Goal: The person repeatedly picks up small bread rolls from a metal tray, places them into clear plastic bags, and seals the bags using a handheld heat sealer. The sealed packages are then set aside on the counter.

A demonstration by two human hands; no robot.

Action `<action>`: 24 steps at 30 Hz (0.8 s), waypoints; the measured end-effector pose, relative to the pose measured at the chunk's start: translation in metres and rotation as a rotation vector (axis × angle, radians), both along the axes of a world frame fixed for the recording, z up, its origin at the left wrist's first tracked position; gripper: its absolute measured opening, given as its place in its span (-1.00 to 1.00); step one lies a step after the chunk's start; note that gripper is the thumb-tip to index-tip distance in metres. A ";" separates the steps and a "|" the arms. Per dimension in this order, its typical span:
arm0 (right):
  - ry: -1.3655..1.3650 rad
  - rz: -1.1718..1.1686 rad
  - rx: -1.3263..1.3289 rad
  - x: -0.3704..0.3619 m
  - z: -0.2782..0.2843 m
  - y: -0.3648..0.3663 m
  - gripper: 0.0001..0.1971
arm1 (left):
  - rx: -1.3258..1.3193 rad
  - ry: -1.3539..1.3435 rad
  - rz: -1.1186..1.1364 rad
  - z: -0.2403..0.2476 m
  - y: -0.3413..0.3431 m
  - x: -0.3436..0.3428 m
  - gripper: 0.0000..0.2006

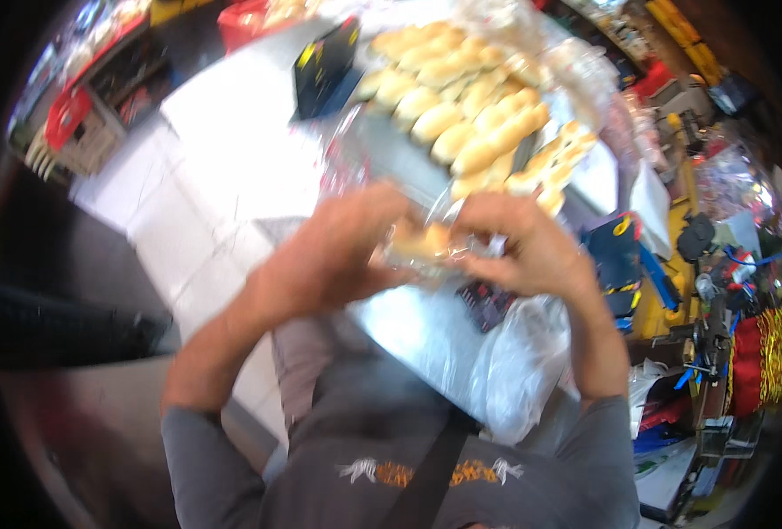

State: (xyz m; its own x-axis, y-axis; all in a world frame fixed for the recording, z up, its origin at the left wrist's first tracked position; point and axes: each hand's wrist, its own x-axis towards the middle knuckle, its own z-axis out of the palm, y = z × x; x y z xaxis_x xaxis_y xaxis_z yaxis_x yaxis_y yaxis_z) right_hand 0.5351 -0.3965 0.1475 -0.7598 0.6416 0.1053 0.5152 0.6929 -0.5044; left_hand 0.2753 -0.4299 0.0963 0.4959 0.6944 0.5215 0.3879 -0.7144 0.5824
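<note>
Between my two hands is a clear plastic bag (401,257) with a golden bread roll (435,238) inside it. My left hand (342,247), a little blurred by motion, is closed on the bag's left side. On the other side my right hand (521,245) pinches the bag between thumb and fingers. Just beyond my hands, a large pile of golden bread rolls (457,141) lies on a metal table (408,331). A dark printed packet (486,304) is on the table below my right hand.
A white plastic bag (523,370) hangs at the near table edge. Dark boxes with yellow marks stand left (325,66) and right (616,260) of the rolls. Cluttered shelves (717,291) line the right. Pale floor tiles (179,238) show at left.
</note>
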 end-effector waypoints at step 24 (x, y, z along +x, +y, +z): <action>0.560 -0.171 -0.145 0.002 -0.034 -0.009 -0.77 | -0.237 -0.324 -0.062 -0.061 0.003 0.035 -0.78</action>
State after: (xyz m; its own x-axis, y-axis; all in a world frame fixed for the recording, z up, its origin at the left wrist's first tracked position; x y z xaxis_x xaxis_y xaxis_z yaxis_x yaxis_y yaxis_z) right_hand 0.5373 -0.4059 0.1130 -0.4986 0.7877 0.3619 0.2421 0.5274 -0.8144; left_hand 0.3104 -0.4270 0.0354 0.3767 0.7882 0.4868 0.1175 -0.5619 0.8188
